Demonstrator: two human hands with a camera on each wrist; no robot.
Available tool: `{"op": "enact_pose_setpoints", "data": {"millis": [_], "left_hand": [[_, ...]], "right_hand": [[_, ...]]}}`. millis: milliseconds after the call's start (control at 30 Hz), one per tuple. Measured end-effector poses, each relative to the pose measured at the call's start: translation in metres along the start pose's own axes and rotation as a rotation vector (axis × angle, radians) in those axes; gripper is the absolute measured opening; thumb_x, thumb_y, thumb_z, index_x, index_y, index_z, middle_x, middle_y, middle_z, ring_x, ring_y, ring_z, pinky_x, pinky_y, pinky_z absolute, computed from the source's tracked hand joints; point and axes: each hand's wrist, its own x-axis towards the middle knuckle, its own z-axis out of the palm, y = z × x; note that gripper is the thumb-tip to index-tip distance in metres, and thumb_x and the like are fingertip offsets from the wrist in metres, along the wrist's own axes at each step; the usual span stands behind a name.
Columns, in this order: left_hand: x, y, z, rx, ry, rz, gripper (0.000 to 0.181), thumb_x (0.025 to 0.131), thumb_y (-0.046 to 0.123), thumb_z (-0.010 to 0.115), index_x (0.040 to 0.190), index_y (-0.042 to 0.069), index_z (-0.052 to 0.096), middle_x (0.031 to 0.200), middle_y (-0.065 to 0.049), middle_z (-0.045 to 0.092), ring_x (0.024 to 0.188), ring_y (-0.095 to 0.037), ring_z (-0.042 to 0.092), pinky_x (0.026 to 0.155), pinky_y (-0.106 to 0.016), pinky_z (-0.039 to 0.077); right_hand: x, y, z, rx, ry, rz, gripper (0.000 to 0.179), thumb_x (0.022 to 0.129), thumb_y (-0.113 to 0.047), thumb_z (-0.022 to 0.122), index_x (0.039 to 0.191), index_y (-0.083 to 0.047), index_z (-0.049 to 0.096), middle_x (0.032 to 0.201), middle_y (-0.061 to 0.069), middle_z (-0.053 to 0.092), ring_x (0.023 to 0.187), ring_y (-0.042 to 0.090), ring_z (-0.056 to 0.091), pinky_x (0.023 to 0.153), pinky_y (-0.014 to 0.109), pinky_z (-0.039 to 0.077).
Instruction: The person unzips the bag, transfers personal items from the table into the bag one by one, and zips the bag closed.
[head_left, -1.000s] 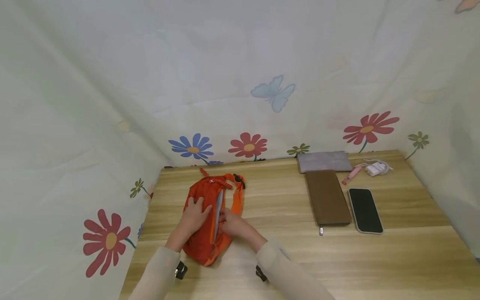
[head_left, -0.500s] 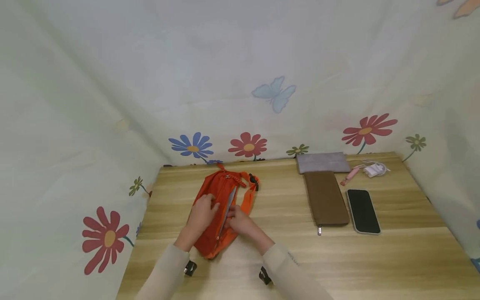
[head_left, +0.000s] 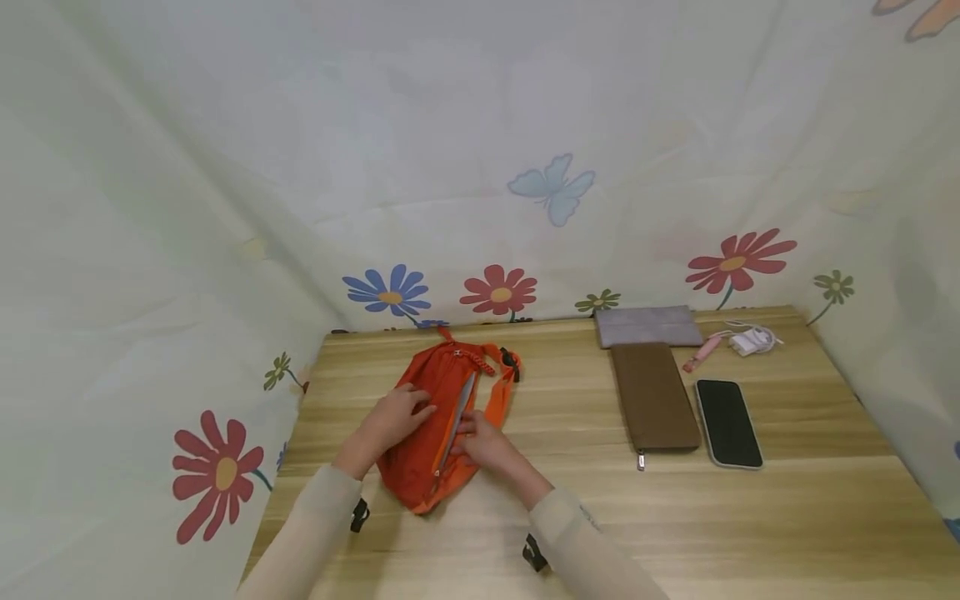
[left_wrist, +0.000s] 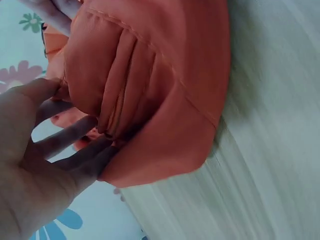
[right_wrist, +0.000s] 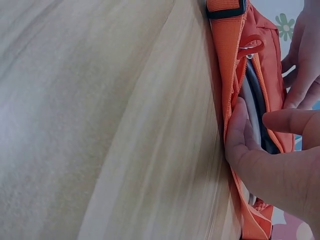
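An orange-red waist bag (head_left: 415,467) lies on the left part of the table, its long zip open and grey lining (head_left: 461,404) showing. My left hand (head_left: 393,419) grips the bag's left side; in the left wrist view its thumb and fingers (left_wrist: 90,150) bend against the bunched fabric. At the zip opening, my right hand (head_left: 487,446) holds the right edge. The right wrist view has its fingers (right_wrist: 240,125) in at that edge and its thumb (right_wrist: 285,120) over the dark gap. What lies deep inside the bag is hidden.
On the right of the wooden table (head_left: 600,533) lie a brown zip wallet (head_left: 654,396), a grey flat pouch (head_left: 648,327), a phone (head_left: 729,423), a small pink stick-like item (head_left: 702,353) and a white charger with cable (head_left: 746,341). A flowered curtain (head_left: 450,208) stands behind.
The bag has shifted right and slightly away, both hands going with it. My left hand has since slid a little left along the bag. Objects on the right stay put.
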Motion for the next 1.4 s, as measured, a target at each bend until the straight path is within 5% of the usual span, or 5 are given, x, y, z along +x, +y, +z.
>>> {"op": "enact_pose_setpoints", "data": {"millis": [367,700,1100,1267,1400], "left_hand": [[-0.010,0.001,0.021,0.159,0.276,0.200,0.029,0.095,0.027,0.073,0.116,0.007,0.076,0.123,-0.015,0.068,0.104,-0.033,0.069,0.086,-0.047,0.057],[-0.014,-0.002,0.030,0.248,0.410,0.281,0.031,0.092,0.025,0.076,0.118,0.010,0.076,0.099,-0.009,0.076,0.089,-0.028,0.072,0.077,-0.043,0.059],[-0.016,-0.006,0.034,0.224,0.383,0.309,0.030,0.091,0.024,0.077,0.116,0.006,0.077,0.104,-0.012,0.075,0.094,-0.029,0.072,0.082,-0.043,0.059],[-0.009,-0.010,0.028,0.275,0.361,0.372,0.029,0.091,0.026,0.077,0.112,0.007,0.078,0.105,-0.011,0.075,0.095,-0.030,0.071,0.083,-0.043,0.058],[-0.001,-0.012,0.018,0.356,0.306,0.436,0.030,0.091,0.032,0.077,0.109,0.009,0.079,0.108,-0.011,0.074,0.102,-0.033,0.069,0.089,-0.046,0.056]], "right_hand": [[-0.012,0.006,-0.018,0.032,-0.083,-0.070,0.051,0.101,-0.001,0.048,0.150,0.009,0.037,0.143,0.030,0.050,0.115,0.041,0.064,0.091,0.047,0.056],[-0.059,-0.001,-0.121,0.028,0.113,-0.135,0.043,0.103,-0.003,0.049,0.144,0.007,0.047,0.142,0.030,0.053,0.120,0.040,0.062,0.100,0.054,0.048],[-0.142,-0.001,-0.274,-0.358,0.296,-0.167,0.040,0.108,-0.011,0.045,0.144,0.007,0.046,0.140,0.031,0.054,0.115,0.029,0.066,0.085,0.030,0.055],[-0.160,0.002,-0.308,-0.370,0.338,-0.162,0.041,0.107,-0.005,0.042,0.143,0.015,0.042,0.140,0.039,0.048,0.100,-0.001,0.065,0.081,0.026,0.055],[-0.170,0.005,-0.323,-0.381,0.346,-0.121,0.042,0.108,-0.006,0.039,0.143,0.017,0.038,0.142,0.041,0.045,0.098,-0.007,0.060,0.081,0.025,0.054]]}}
